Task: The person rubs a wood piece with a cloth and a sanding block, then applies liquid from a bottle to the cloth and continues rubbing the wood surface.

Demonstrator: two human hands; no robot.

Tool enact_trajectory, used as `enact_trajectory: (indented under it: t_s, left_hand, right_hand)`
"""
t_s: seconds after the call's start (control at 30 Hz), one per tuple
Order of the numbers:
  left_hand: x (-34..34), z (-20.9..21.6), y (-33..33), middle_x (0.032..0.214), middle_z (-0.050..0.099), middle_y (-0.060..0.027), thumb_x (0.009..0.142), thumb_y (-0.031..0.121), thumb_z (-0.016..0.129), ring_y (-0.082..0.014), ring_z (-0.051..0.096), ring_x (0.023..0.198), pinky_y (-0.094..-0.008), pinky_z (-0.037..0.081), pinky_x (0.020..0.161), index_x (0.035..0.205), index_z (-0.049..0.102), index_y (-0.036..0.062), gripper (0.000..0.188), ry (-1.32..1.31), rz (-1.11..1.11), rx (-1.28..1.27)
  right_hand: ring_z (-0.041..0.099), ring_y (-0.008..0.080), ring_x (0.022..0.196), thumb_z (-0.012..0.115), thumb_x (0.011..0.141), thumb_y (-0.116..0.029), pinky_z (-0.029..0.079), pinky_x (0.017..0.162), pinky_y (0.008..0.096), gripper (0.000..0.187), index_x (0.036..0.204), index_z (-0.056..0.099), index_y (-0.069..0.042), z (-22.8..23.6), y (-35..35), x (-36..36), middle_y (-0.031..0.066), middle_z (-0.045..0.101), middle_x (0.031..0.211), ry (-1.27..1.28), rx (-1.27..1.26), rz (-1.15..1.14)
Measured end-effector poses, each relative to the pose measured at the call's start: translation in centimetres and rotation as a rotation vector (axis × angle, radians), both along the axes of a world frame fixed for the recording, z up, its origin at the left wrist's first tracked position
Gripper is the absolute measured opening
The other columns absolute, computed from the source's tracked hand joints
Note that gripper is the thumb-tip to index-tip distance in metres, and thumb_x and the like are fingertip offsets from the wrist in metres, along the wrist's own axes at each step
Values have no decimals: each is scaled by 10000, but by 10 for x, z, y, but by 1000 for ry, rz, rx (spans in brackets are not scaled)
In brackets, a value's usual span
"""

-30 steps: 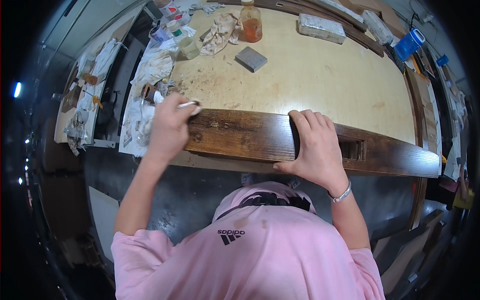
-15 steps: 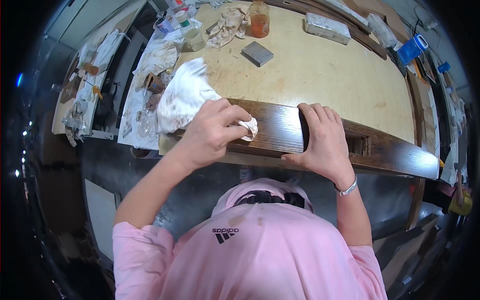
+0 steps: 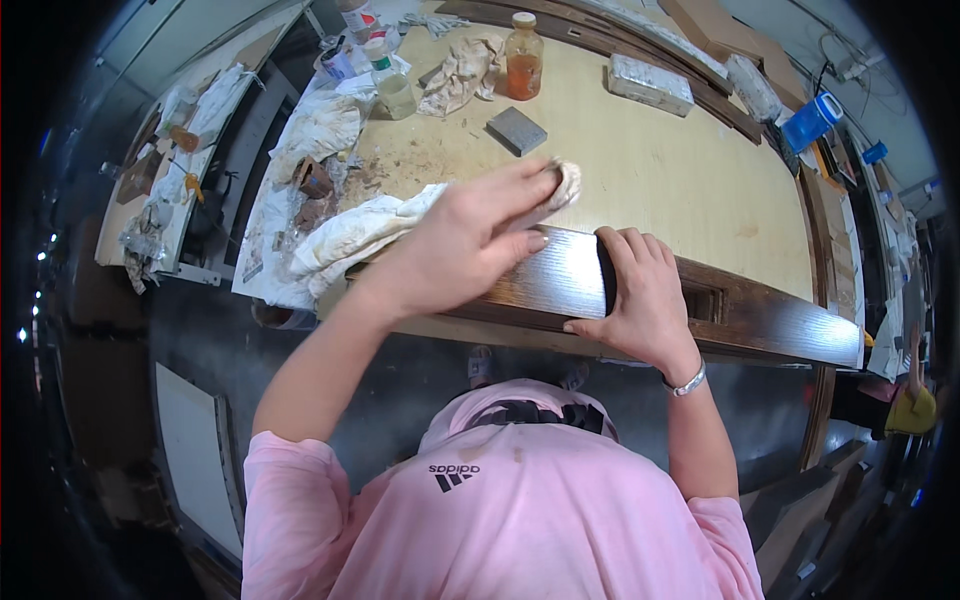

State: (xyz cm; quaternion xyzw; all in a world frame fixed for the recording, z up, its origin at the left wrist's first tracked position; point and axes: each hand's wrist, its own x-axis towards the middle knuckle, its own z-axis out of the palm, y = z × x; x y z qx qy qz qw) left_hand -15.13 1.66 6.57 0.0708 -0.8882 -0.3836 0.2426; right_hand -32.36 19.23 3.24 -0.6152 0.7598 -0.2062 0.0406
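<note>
A long dark-brown wooden piece with a glossy grain lies along the near edge of the worktable, a rectangular opening to the right of its middle. My left hand is closed on a white stained rag. One bunched end sticks out past the fingers at the wood's far edge, while the rest trails left over the table. My right hand grips across the wooden piece, thumb on the near side and fingers over the far side. A silver bangle circles that wrist.
On the pale worktable sit a grey block, a crumpled tan cloth, a bottle of orange liquid, a clear bottle and a whitish block. Dark boards line the far edge.
My left hand has moved up and right with the rag, to the far edge of the wood. The rag's loose part has dropped flatter. My right hand keeps its grip.
</note>
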Motion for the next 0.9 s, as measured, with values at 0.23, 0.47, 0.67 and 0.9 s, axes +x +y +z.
enact_trajectory:
  t_s: [0.23,0.47,0.67,0.9]
  left_hand:
    - [84,22,-93,1229,694,-155,803,16,725,-215,657,1092,-330,495,943,1041,720,-14,240,-217,325,-73]
    - [103,-10,-90,1046,739,-156,796,15,735,-243,699,980,-331,518,902,963,718,-43,177,-191,381,-89]
    - [66,39,-63,917,736,-95,808,-59,712,-140,684,812,-275,530,725,914,704,-67,107,230,462,-41]
    - [23,42,-10,820,681,-123,760,21,759,-282,677,714,-355,517,634,854,686,-3,121,263,271,-482]
  right_hand:
    - [536,368,1117,925,547,-312,417,1020,436,898,1288,524,0,0,4,1,164,581,1152,17,7,-1]
    - [531,369,1151,928,560,-315,414,1040,434,910,1308,522,7,6,2,5,169,578,1195,33,58,-13]
    - [555,372,1137,861,689,-233,474,970,435,719,1308,554,-32,19,-23,14,177,585,1191,-289,-202,71]
    - [637,225,822,717,769,6,518,749,334,292,1056,666,-13,46,-89,16,116,633,1028,-202,-336,172]
